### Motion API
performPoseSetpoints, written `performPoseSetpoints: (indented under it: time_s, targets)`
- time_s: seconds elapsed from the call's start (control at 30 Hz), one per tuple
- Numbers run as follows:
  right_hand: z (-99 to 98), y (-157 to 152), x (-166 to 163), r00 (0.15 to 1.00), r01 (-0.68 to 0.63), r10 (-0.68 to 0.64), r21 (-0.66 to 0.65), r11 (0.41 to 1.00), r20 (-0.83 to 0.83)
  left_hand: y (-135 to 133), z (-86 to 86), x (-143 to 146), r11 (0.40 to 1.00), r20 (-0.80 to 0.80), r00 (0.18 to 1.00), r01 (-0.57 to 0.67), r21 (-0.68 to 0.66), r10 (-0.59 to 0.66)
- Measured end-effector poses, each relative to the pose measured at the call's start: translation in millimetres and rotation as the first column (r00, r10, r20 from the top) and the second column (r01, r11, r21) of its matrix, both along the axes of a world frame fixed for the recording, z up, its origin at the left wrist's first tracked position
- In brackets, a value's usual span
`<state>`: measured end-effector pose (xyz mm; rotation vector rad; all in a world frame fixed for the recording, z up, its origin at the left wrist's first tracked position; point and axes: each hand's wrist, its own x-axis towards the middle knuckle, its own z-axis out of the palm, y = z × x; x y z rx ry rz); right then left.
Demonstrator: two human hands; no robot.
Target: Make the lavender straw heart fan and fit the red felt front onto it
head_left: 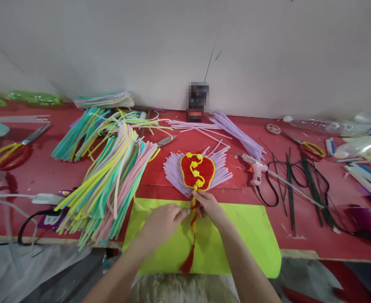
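Note:
A red fan-shaped craft piece (206,170) with a yellow edge and small yellow flowers lies flat, lilac pipe cleaners (174,168) spread out on both sides of it. Its handle (194,221), wrapped in red and yellow, points down to a red tassel (188,259). My right hand (207,202) grips the top of this handle, just below the red head. Beside the handle, my left hand (166,216) is slightly blurred, with thumb and fingers pinched together near the wrapping. What they pinch is too small to make out. A yellow-green mat (242,235) lies beneath both hands.
Bundles of coloured pipe cleaners (109,181) lie left, with scissors (18,147) beyond. On the right are a pink glue gun (256,168) with its cord, dark green strips (289,189) and more scissors (311,149). Lilac pipe cleaners (239,134) lie behind the fan.

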<state>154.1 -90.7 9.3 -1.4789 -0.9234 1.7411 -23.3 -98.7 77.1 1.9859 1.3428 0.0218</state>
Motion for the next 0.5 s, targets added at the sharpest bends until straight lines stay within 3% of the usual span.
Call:
performPoseSetpoints:
  time_s: [0.1,0.17,0.3,0.4,0.5]
  targets:
    - [-0.1,-6.0,-5.2,0.953,0.025,-0.047,0.077,0.997,0.299,27.6,-20.2,7.0,0.926,-0.061,0.995,-0.05,0.374,0.078]
    - [0.5,-10.6,-7.6,0.886,0.03,-0.108,0.175,0.984,0.451,44.0,-37.0,10.0,0.863,-0.111,0.989,-0.025,0.505,0.093]
    - [2.6,-18.5,-9.0,0.796,-0.034,-0.217,0.399,0.916,0.566,60.6,-62.6,10.6,0.83,-0.179,0.978,0.01,0.557,0.109]
    - [1.8,-22.3,-10.5,0.794,-0.079,-0.207,0.434,0.898,0.572,61.8,-70.3,9.4,0.836,-0.133,0.986,-0.015,0.549,0.105]
    - [-1.1,-23.1,-12.8,0.789,-0.071,-0.218,0.437,0.896,0.575,61.9,-70.8,9.0,0.844,0.006,0.991,-0.116,0.523,0.133]
